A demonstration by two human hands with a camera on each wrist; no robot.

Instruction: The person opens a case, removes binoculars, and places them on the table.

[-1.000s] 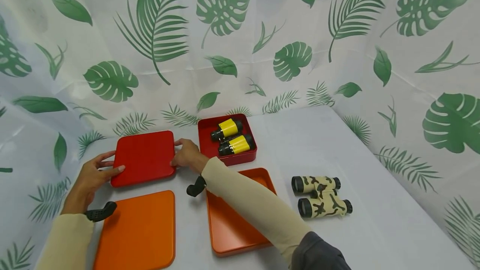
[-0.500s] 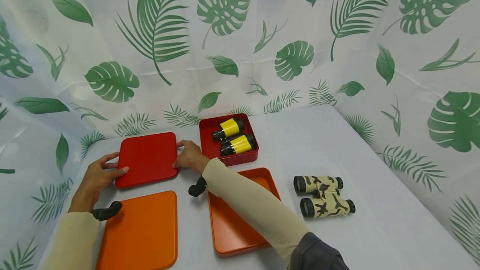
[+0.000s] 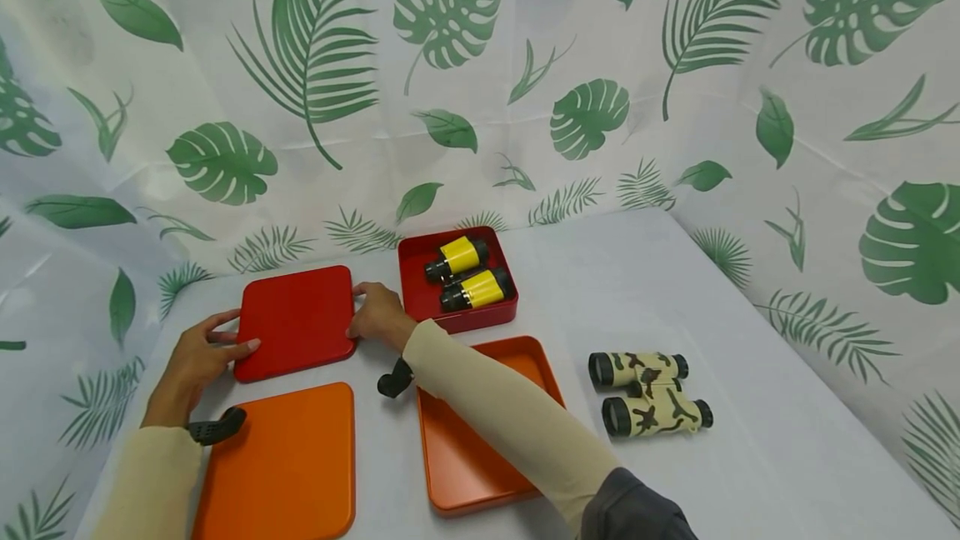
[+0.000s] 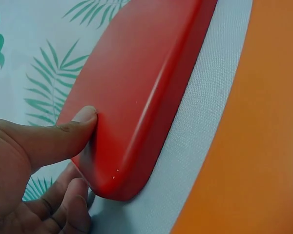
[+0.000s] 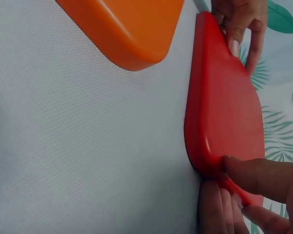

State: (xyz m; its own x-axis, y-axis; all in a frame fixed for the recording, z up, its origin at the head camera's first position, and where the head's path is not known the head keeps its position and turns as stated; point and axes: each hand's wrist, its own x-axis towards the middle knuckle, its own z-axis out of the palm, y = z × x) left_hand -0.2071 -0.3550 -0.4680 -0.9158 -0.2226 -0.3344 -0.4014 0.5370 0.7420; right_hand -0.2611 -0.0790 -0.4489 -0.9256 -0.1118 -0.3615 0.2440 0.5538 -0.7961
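Note:
A red rectangular lid (image 3: pixel 296 319) lies at the back left of the table, top face up. At its left edge is my left hand (image 3: pixel 197 361); in the left wrist view the thumb (image 4: pixel 63 141) presses on the top and curled fingers are at the edge below. My right hand (image 3: pixel 378 313) pinches the opposite edge, its thumb on the rim and fingers (image 5: pixel 215 207) low against the side. Just right of that hand stands an open red box (image 3: pixel 416 286) with yellow-and-black binoculars (image 3: pixel 480 288) lying inside.
An orange lid (image 3: pixel 281 465) lies in front of the red one. Beside it an open orange box (image 3: pixel 468 465) sits partly under my right forearm. Camouflage binoculars (image 3: pixel 652 394) lie farther right. Leaf-printed white sheets (image 3: pixel 487 182) border the table's back and sides.
The red lid has shifted slightly to the right and nearer, with my left hand following. Both hands keep their hold on it. The boxes and binoculars stay in place.

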